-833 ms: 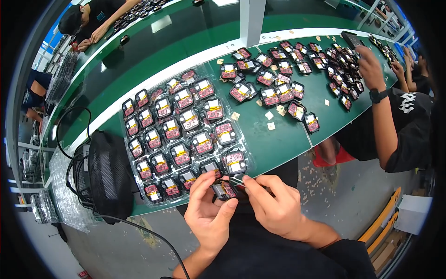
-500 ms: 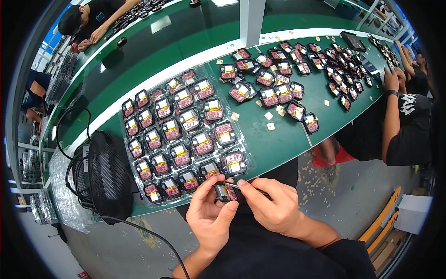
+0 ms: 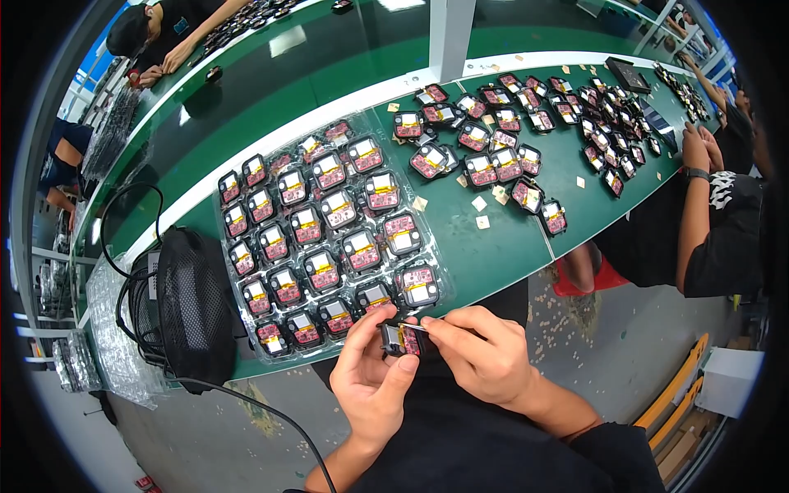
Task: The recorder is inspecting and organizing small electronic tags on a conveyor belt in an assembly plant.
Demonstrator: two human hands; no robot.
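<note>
Between the thumb and fingers of my left hand (image 3: 371, 382) is a small open electronic device (image 3: 401, 338), black-cased, with a red circuit board, a grey block and yellow tape. It is held tilted just off the table's front edge. My right hand (image 3: 485, 357) pinches a thin metal-tipped tool (image 3: 413, 327), its tip at the upper edge of the device; whether it touches is too small to tell. Beyond my hands, a clear plastic tray (image 3: 433, 261) bears rows of similar open devices, with red boards, pale blocks and yellow tape.
More devices (image 3: 493, 168) lie loose across the green table (image 3: 472, 267), among small pale squares (image 3: 482, 222). A black mesh bag (image 3: 195, 304) with a cable stands left of the tray. One co-worker (image 3: 707, 205) sits at the right; another (image 3: 168, 49) works at the far left.
The view has shifted slightly. My left hand still grips the device, and the tool in my right hand stays at its upper edge with only a slight change in the hand's angle.
</note>
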